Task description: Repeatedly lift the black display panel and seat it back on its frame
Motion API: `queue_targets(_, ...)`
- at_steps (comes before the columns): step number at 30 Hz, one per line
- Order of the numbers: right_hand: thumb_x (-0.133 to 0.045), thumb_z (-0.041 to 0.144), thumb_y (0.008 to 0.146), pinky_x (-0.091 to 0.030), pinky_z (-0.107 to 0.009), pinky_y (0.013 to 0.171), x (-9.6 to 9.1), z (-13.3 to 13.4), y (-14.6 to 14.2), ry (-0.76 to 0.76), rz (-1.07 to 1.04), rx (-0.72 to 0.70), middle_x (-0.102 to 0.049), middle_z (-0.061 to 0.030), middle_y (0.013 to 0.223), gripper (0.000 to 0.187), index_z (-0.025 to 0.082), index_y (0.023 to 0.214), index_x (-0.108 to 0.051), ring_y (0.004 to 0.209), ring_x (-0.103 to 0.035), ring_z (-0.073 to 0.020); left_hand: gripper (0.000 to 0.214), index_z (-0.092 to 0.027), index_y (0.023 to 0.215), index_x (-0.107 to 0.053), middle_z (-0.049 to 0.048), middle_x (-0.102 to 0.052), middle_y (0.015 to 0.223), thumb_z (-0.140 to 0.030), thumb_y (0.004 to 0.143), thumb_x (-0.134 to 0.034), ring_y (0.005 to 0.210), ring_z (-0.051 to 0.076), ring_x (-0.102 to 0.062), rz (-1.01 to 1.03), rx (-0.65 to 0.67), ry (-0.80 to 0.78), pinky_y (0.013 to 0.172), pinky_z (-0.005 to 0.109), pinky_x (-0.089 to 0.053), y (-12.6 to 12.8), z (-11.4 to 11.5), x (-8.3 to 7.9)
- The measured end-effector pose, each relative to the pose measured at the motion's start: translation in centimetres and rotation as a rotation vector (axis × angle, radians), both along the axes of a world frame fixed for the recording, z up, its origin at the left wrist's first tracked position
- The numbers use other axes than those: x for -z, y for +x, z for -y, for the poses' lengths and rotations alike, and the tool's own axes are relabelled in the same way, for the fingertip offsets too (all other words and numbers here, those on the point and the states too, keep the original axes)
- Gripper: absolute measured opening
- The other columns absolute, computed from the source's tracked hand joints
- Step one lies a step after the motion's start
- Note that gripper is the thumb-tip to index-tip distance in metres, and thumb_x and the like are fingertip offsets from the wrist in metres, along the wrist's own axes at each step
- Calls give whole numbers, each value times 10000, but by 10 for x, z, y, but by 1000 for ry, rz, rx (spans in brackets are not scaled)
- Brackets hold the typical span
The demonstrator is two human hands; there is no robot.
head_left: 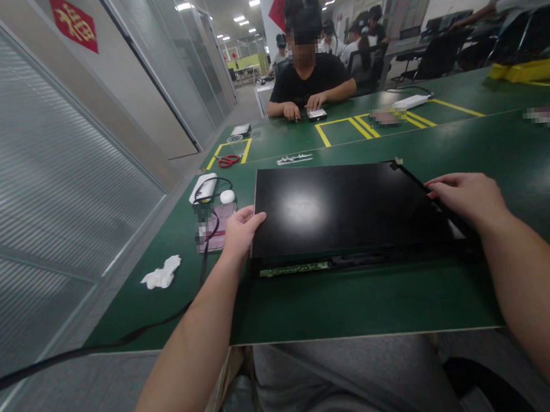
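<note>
A flat black LCD panel [350,207] lies face up on the green table, its glossy surface reflecting a bright spot of light. Along its near edge a narrow green circuit board [293,269] shows. My left hand [243,230] is closed on the panel's left edge, thumb on top. At the right edge my right hand [472,198] pinches the panel's dark rim, where a thin black strip [412,177] runs along the side. The undersides of the fingers on both hands are hidden. A small pale tab [398,161] sticks up at the far right corner.
Left of the panel lie a phone [215,229], a white earbud case [227,197], a white power bank [203,188], a black cable [142,331] and crumpled tissue [162,273]. Beyond are white plastic strips [294,159], red scissors [228,161] and a person [310,72] handling a small device.
</note>
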State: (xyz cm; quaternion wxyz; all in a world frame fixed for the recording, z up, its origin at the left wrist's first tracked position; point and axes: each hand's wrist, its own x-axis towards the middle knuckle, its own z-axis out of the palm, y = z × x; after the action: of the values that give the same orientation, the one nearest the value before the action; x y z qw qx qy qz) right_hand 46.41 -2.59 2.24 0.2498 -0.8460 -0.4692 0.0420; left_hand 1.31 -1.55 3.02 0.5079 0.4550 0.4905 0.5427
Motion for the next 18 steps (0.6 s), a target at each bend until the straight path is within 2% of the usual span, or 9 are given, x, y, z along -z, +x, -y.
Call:
queue_targets(6, -625, 375, 747, -454, -337, 704, 0, -2, 4, -80, 3, -18, -761, -28, 876, 239, 272, 874, -799, 821, -641, -231, 320, -158, 744, -712, 29, -703, 665, -334, 506, -833, 629, 190, -648, -12, 26, -25, 640, 304, -518, 0, 0, 1)
queue_targets(11, -633, 369, 733, -473, -358, 720, 2, -4, 9, -63, -28, -24, -732, -19, 746, 199, 274, 816, -787, 775, -649, -235, 351, -168, 755, -707, 31, -708, 673, -357, 496, -848, 616, 186, -636, -32, 32, -41, 614, 296, -502, -1, -2, 3)
queue_targets(18, -660, 375, 708, -480, -375, 729, 2, -4, 10, -73, -51, -42, -710, -13, 694, 182, 277, 801, -782, 725, -645, -231, 371, -164, 748, -708, 38, -707, 674, -373, 483, -862, 594, 185, -625, -45, 42, -66, 615, 305, -499, -1, -2, 5)
